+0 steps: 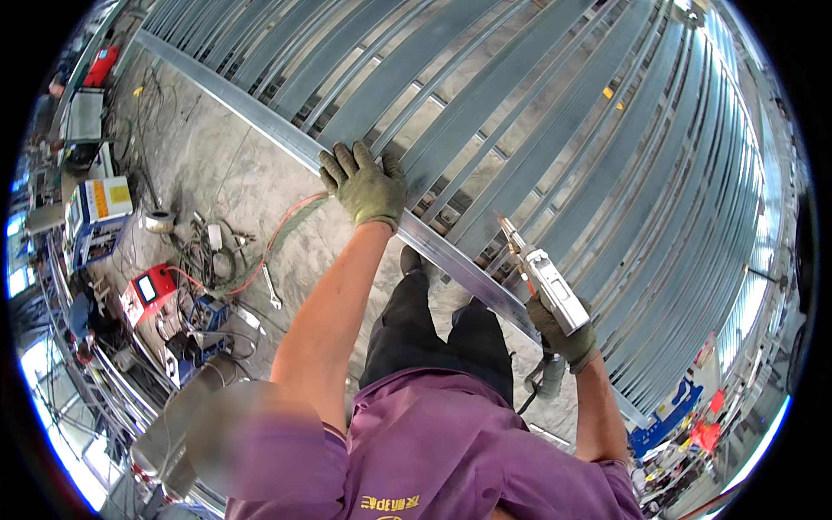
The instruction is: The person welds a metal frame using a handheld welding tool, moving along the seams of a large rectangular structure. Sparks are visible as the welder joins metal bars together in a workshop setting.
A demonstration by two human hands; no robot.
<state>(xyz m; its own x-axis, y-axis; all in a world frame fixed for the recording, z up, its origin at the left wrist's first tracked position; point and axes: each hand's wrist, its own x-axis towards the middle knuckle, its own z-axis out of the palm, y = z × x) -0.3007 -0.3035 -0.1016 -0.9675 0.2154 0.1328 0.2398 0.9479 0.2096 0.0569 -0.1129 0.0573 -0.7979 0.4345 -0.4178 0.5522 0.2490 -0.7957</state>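
My left hand, in a dusty green work glove, rests palm down with its fingers spread on the near rail of a large grey metal panel. In a matching glove, my right hand is closed round a white handheld welding gun. The gun's copper-coloured nozzle points up and left, over the flat grey slats beside the rail. Whether the tip touches metal, I cannot tell. A cable hangs below my right hand, and the gun hides part of the slats.
An orange-red hose crosses the concrete floor on the left. Near it are a wrench, a red box with a screen, tangled black cables and a blue-and-white machine. A blue metal part lies at the lower right.
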